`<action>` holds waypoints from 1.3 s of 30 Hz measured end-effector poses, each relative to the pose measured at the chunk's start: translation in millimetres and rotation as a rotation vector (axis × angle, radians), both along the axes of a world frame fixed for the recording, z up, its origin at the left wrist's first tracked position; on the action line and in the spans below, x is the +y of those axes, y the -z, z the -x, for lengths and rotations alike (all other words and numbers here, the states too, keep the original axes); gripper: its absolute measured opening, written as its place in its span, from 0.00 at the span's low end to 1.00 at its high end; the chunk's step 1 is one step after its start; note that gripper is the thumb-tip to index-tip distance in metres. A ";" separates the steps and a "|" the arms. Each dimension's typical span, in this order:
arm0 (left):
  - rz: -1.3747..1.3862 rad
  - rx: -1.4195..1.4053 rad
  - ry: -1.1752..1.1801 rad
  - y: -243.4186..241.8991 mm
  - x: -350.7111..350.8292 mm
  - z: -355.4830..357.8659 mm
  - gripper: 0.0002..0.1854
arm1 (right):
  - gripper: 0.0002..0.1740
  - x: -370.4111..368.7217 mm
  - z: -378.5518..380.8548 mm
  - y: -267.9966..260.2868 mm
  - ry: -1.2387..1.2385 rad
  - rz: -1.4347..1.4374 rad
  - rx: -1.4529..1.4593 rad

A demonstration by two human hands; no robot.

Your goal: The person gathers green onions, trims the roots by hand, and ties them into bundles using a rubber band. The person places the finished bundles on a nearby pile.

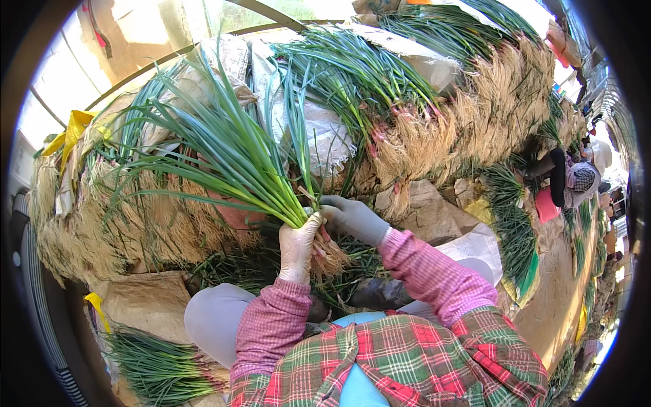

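Note:
My left hand (299, 244), in a pale glove, grips a bunch of green allium plants (274, 188) by the stems. Their long leaves fan up and to the left. Below my fist hang the pinkish stem bases and pale roots (329, 258). My right hand (358, 219), in a grey glove, is beside my left thumb with its fingers bent around an allium stalk (306, 157) at the bunch's right side. A dry, pale leaf scrap (306, 193) sticks out by those fingertips. The fingers partly hide what they pinch.
A long heap of rooted allium plants (407, 137) rises before me, partly covered with woven sacks (325, 129). Loose leaves (229, 269) litter the ground by my knees. A trimmed-looking pile (163, 361) lies at lower left, another pile (511, 229) at right. Another person (580, 178) sits at far right.

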State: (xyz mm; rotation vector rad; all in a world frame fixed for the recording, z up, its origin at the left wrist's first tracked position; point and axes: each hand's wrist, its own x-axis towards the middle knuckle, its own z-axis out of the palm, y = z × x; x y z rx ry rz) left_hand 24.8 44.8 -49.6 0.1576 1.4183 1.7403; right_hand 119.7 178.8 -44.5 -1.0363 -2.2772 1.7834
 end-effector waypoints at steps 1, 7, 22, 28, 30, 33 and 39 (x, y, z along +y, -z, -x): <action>-0.064 0.001 0.014 -0.7 -0.5 -1.8 0.10 | 0.25 -1.1 8.8 4.4 -0.042 -0.108 0.024; -0.012 0.028 0.009 -16.8 -15.3 3.7 0.11 | 0.22 7.8 31.9 6.6 0.529 0.104 0.270; -0.178 -0.083 -0.036 -17.2 -14.2 -1.7 0.07 | 0.25 -15.9 30.1 -35.6 0.436 0.129 0.589; -0.322 0.230 -0.168 -59.4 -32.5 -1.8 0.09 | 0.19 58.7 -13.4 -43.6 -0.421 -0.679 -0.266; -0.333 0.269 -0.251 -57.6 -28.6 7.0 0.15 | 0.22 81.7 -23.1 -36.9 -0.665 -0.861 -0.605; -0.329 -0.125 -0.161 -39.0 -13.9 18.7 0.21 | 0.25 119.0 -13.0 -31.4 0.074 -0.880 -0.183; -0.300 -0.162 -0.096 -12.1 -5.6 20.0 0.10 | 0.22 112.6 20.1 -37.2 -0.074 -0.915 -0.494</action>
